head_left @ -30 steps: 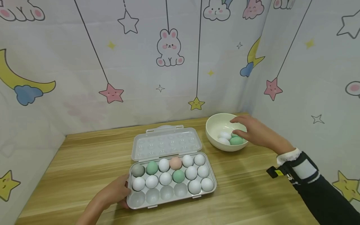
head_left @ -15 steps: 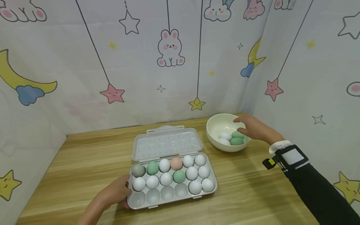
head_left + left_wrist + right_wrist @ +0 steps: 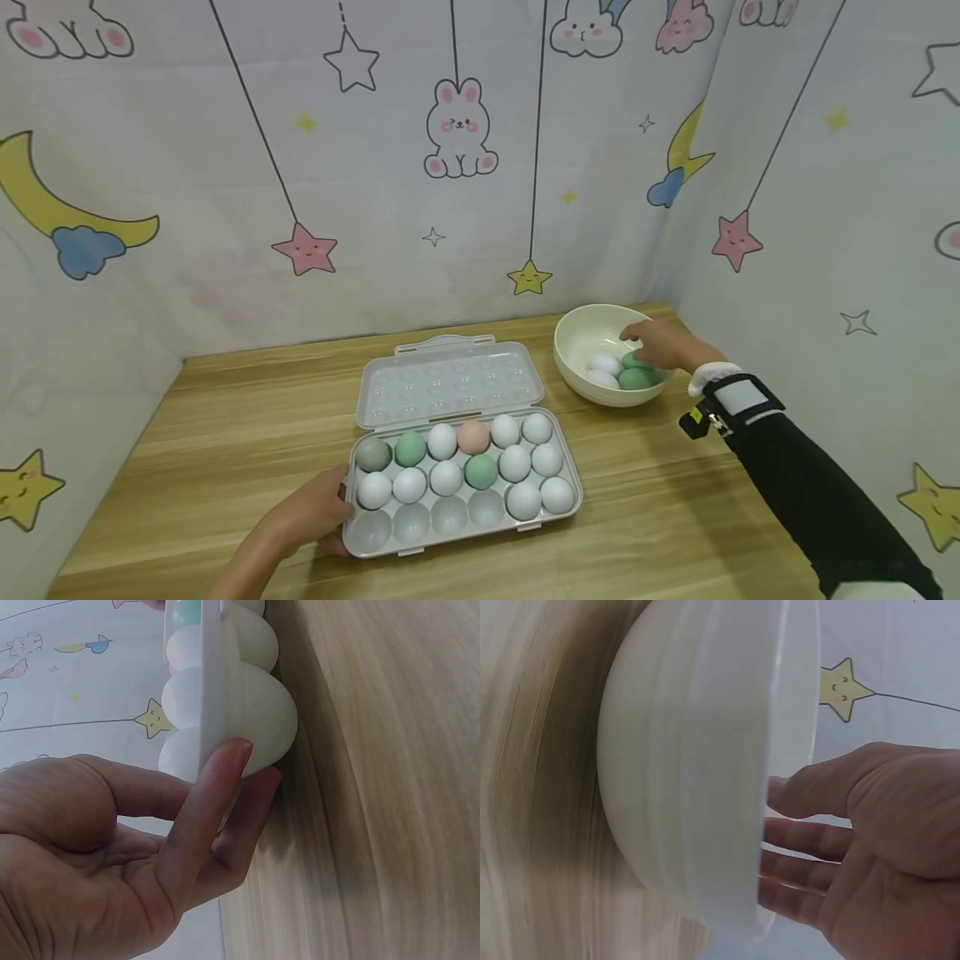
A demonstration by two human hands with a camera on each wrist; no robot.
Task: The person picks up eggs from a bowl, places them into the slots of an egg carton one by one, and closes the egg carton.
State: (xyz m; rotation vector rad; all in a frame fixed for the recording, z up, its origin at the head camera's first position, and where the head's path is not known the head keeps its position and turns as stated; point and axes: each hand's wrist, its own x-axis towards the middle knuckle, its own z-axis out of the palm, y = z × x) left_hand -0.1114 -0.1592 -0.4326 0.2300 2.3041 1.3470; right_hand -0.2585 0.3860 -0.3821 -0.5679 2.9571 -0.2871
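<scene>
Both hands: left [image 3: 311, 517] grips carton [image 3: 465, 533]; right [image 3: 663, 343] open.

Egg carton [image 3: 450, 383] at near centre: translucent grey plastic, smooth, slightly glossy; eggs [image 3: 446, 477] in it look matt and smooth. Bowl [image 3: 581, 333] at far right: cream, smooth, semi-gloss, plastic or ceramic, cannot tell which. Table [image 3: 225, 433]: light wood-grain, smooth satin finish; backdrop [image 3: 225, 167]: matt printed sheet, faintly creased.
</scene>
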